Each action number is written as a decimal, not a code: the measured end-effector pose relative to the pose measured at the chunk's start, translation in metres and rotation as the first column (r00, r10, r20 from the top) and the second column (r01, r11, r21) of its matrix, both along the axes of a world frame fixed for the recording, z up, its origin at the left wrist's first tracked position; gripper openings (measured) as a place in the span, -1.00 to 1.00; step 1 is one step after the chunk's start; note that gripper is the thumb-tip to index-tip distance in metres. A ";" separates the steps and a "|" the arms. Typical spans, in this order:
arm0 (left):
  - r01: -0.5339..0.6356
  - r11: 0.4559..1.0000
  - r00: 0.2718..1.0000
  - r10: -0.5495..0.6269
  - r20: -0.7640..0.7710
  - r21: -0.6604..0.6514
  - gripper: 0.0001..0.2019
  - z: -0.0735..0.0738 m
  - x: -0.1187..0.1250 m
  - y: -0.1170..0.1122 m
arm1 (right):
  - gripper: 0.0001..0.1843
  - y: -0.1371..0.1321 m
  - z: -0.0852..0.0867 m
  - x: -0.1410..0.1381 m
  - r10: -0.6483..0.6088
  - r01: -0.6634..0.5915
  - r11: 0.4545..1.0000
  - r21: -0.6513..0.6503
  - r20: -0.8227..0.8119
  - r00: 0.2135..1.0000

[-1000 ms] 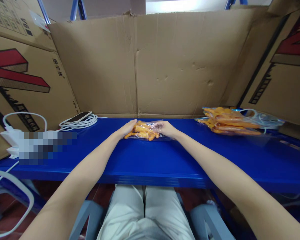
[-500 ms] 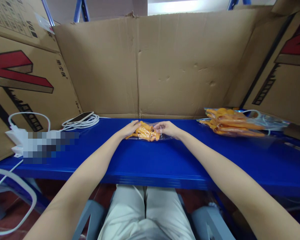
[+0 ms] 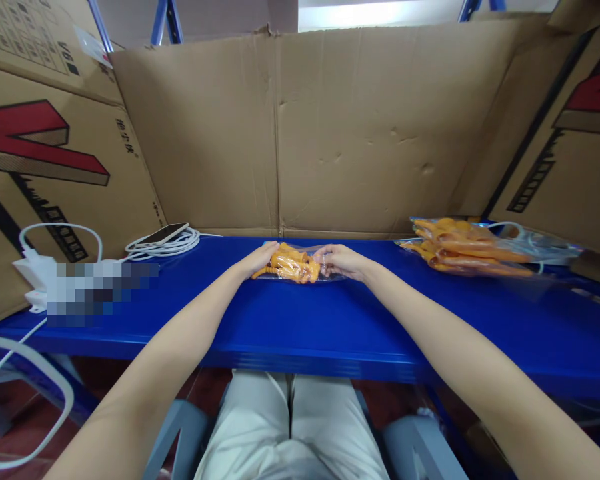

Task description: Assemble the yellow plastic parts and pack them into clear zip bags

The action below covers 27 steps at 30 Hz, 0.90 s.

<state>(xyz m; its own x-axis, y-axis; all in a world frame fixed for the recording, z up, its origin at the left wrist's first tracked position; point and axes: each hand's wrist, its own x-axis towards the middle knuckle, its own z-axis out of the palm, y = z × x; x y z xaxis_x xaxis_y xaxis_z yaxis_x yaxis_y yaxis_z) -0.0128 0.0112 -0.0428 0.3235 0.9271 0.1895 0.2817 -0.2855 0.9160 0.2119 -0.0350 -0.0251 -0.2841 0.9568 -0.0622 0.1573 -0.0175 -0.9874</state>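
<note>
A clear plastic bag with orange plastic parts in it (image 3: 293, 265) lies on the blue tabletop (image 3: 300, 320), between my two hands. My left hand (image 3: 260, 258) grips the bag's left end, fingers over its top edge. At the other end, my right hand (image 3: 341, 261) has its fingers bent and pinched on the clear film, just beside the orange parts. What shape each part has is hard to make out through the shiny film.
More clear bags of orange parts (image 3: 470, 247) are piled on the right. To the left lie a phone (image 3: 166, 233), a coiled white cable (image 3: 180, 245) and white plugs (image 3: 37, 277). Cardboard walls (image 3: 380, 133) enclose the back and sides.
My right hand has shifted slightly along the bag's right end, its fingers now more curled. The left hand stays nearly where it was. The view has moved very slightly.
</note>
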 end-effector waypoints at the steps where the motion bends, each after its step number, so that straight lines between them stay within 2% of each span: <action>1: 0.025 1.000 1.000 -0.025 0.015 -0.019 -0.58 0.002 0.001 -0.002 | -0.88 0.001 0.000 -0.001 0.002 -0.002 1.000 -0.005 -0.038 0.999; 4: 0.089 0.994 0.996 -0.087 0.031 -0.057 -0.57 0.007 0.004 -0.007 | -0.87 0.001 -0.001 -0.002 0.012 -0.013 1.000 -0.018 -0.097 0.995; 6: 0.098 0.994 0.995 -0.096 0.029 -0.057 -0.57 0.008 0.005 -0.009 | -0.89 0.001 -0.002 -0.003 0.021 -0.022 1.000 -0.015 -0.075 0.997; 11: -0.098 0.995 0.994 0.096 -0.058 -0.026 -0.54 0.004 0.001 -0.005 | -0.90 -0.003 -0.002 -0.004 -0.016 0.005 0.996 0.094 0.122 0.992; 15: -0.124 0.992 0.983 0.127 -0.129 0.034 -0.49 -0.002 -0.001 0.002 | -0.89 -0.004 0.000 -0.003 -0.059 0.024 0.986 0.165 0.211 0.976; 18: -0.125 0.986 0.972 0.145 -0.185 0.115 -0.50 -0.006 -0.001 0.007 | -0.90 -0.002 0.002 -0.001 -0.053 0.018 0.982 0.188 0.183 0.982; 21: -0.130 0.976 0.957 0.169 -0.235 0.173 -0.50 -0.009 0.000 0.011 | -0.82 -0.001 0.007 0.002 -0.026 0.013 0.989 0.144 0.092 0.995; 25: -0.117 0.955 0.923 0.206 -0.324 0.274 -0.53 -0.006 -0.001 0.011 | -0.71 -0.002 0.013 0.006 0.031 -0.031 0.997 0.064 -0.001 1.000; 27: -0.118 0.946 0.903 0.229 -0.364 0.303 -0.53 -0.004 -0.002 0.010 | -0.65 -0.003 0.015 0.006 0.066 -0.065 0.995 0.070 -0.003 0.998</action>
